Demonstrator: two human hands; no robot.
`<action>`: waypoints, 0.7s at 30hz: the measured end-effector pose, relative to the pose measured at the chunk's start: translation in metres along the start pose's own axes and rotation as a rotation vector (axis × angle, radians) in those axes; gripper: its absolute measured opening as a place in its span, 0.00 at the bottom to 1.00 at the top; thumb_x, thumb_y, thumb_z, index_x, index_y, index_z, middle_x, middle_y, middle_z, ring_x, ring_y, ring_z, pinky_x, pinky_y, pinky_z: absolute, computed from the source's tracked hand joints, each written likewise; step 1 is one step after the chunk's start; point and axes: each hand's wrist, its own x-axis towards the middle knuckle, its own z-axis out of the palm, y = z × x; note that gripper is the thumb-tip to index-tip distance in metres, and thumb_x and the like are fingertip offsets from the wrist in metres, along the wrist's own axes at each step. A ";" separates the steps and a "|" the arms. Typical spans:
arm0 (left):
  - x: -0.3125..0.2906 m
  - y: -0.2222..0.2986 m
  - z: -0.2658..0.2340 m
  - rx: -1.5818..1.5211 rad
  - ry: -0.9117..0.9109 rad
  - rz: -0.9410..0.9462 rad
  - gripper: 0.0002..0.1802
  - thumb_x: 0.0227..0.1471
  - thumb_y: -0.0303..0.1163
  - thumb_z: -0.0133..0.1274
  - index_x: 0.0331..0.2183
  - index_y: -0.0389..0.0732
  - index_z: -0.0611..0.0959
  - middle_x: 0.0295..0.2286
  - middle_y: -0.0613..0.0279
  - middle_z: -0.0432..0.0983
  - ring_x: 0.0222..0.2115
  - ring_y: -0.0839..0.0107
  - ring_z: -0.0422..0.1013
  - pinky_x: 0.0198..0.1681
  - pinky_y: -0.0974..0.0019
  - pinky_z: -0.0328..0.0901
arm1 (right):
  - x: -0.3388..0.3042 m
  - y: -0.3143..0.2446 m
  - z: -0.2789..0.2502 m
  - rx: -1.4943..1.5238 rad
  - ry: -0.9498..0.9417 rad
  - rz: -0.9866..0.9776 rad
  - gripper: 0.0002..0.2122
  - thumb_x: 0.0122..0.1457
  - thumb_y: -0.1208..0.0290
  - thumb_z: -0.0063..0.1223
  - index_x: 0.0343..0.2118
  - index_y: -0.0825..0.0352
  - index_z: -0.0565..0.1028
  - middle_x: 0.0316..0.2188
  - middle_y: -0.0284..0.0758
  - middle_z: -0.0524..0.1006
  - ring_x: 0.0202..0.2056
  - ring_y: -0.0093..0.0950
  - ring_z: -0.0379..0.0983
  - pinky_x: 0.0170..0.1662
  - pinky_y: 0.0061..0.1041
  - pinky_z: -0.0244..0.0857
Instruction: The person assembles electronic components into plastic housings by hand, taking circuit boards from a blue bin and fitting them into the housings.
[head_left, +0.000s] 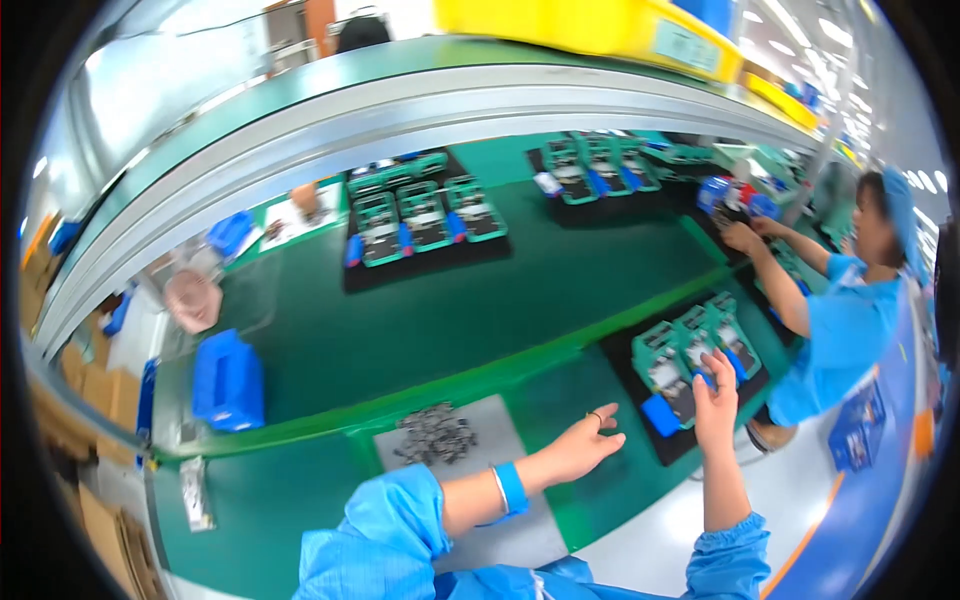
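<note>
Holds the left hand [580, 447] loosely spread over the green mat [560, 398], thumb apart, beside dark, metallic-looking pieces [437, 434] heaped on a smooth grey sheet [492, 425]. Poises the right hand [715, 402] with half-curled fingers at green frames [655, 338] in a black tray [624, 372]; cannot tell if gripping or touching the blue piece [738, 366] behind. Farther off, shows a boxy blue bin [228, 382], then a smooth yellow bin [590, 25].

Dark green counter [560, 255], brighter green strip [440, 376] — teal fixtures [656, 352], blue blocks [660, 415], black mat [621, 358]; dark grey small parts [437, 434], pale grey sheet [497, 425] — sky-blue sleeves [390, 515].
</note>
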 end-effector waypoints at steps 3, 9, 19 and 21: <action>-0.028 0.003 -0.074 0.137 0.208 0.102 0.29 0.59 0.39 0.53 0.57 0.32 0.71 0.56 0.45 0.69 0.47 0.61 0.74 0.49 0.61 0.69 | 0.023 -0.040 0.049 0.167 -0.193 -0.017 0.18 0.61 0.74 0.52 0.55 0.63 0.72 0.64 0.42 0.61 0.60 0.36 0.64 0.52 0.31 0.67; -0.094 0.037 -0.232 0.426 0.783 0.049 0.20 0.58 0.35 0.53 0.48 0.30 0.80 0.43 0.48 0.81 0.43 0.63 0.76 0.49 0.64 0.69 | 0.083 -0.075 0.196 -0.038 -0.635 -0.233 0.28 0.60 0.66 0.57 0.62 0.67 0.64 0.66 0.51 0.58 0.61 0.44 0.64 0.59 0.38 0.64; -0.102 0.003 -0.383 0.378 1.177 -0.048 0.31 0.58 0.35 0.56 0.59 0.31 0.70 0.50 0.52 0.74 0.49 0.65 0.70 0.55 0.65 0.63 | 0.169 -0.063 0.340 -0.031 -0.404 -0.002 0.35 0.59 0.63 0.58 0.66 0.71 0.57 0.59 0.50 0.69 0.46 0.37 0.79 0.50 0.35 0.72; -0.096 0.003 -0.394 0.366 1.179 0.002 0.26 0.58 0.35 0.56 0.55 0.32 0.75 0.46 0.55 0.76 0.47 0.67 0.71 0.53 0.65 0.64 | 0.174 -0.085 0.344 0.272 -0.516 0.337 0.36 0.60 0.63 0.57 0.67 0.72 0.55 0.59 0.49 0.70 0.38 0.33 0.82 0.36 0.30 0.76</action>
